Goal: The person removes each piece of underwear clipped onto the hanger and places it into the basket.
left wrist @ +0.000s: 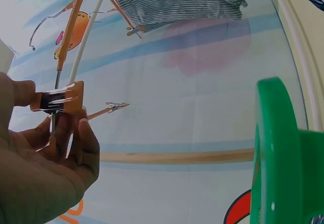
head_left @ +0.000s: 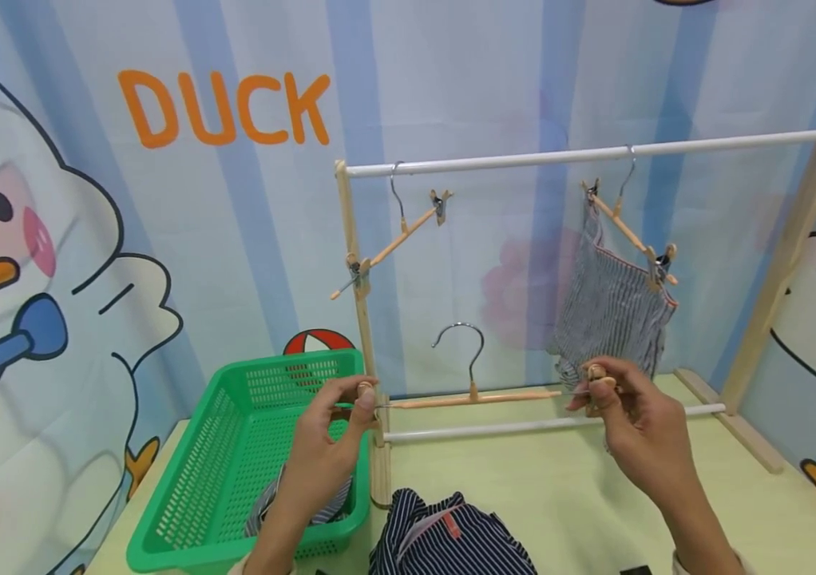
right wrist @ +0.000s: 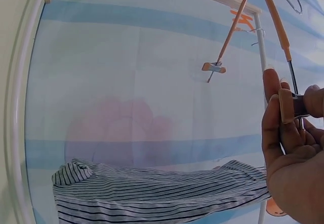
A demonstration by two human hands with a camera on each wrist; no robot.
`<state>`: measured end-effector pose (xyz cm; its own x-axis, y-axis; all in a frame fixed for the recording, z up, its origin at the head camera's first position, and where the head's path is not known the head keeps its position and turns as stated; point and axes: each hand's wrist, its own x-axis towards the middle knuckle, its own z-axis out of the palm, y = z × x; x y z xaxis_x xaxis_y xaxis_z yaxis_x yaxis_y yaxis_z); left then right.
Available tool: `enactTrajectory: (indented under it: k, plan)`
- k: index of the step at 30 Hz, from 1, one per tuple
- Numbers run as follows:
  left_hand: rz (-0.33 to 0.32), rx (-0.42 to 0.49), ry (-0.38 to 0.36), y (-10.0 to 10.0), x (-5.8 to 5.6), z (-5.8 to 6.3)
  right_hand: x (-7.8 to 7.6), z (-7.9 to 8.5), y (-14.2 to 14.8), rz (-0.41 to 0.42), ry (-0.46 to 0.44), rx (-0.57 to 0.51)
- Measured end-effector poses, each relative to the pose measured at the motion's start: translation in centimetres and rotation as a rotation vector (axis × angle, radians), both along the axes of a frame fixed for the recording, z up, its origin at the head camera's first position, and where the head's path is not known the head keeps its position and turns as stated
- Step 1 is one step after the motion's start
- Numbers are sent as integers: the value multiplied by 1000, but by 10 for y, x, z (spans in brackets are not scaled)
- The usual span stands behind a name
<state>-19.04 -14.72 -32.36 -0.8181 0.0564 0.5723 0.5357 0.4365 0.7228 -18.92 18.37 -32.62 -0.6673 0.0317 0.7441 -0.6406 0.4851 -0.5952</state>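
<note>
Between my two hands a wooden clip hanger (head_left: 480,397) is held level, its metal hook pointing up. My left hand (head_left: 336,435) pinches the clip (left wrist: 61,98) at one end; in the left wrist view the thumb presses on it. At the other end my right hand (head_left: 638,423) pinches the second clip (right wrist: 287,105) between thumb and fingers. No cloth hangs from this hanger. Below it on the table lies a bunched dark striped garment (head_left: 454,539) with a small pink tag.
A white-barred rack (head_left: 580,158) carries a bare clip hanger (head_left: 404,234) at left and another clip hanger with a grey striped garment (head_left: 612,307) at right. A green basket (head_left: 192,447) holding striped cloth stands left of the rack, and a duck-print curtain hangs behind.
</note>
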Motion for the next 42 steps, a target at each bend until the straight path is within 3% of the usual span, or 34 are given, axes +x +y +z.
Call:
enactTrajectory:
  k: [6, 18, 24, 30, 34, 42]
  plan:
    - [-8, -59, -7, 1, -2, -2, 7, 6, 0, -45, 13, 7]
    - [-22, -63, -222, 4, -8, -10, 15, 13, 7, -132, 65, 7]
    - [-48, -62, -214, 6, -7, -8, 13, 20, 7, -183, 123, 28]
    - [-62, -71, -209, 8, -4, -6, 14, 28, 4, -289, 95, 33]
    - [-112, -77, -193, 10, -2, -8, 14, 32, 3, -381, 102, 39]
    - [-215, -118, -103, 15, 1, -10, 10, 46, -3, -473, 193, 9]
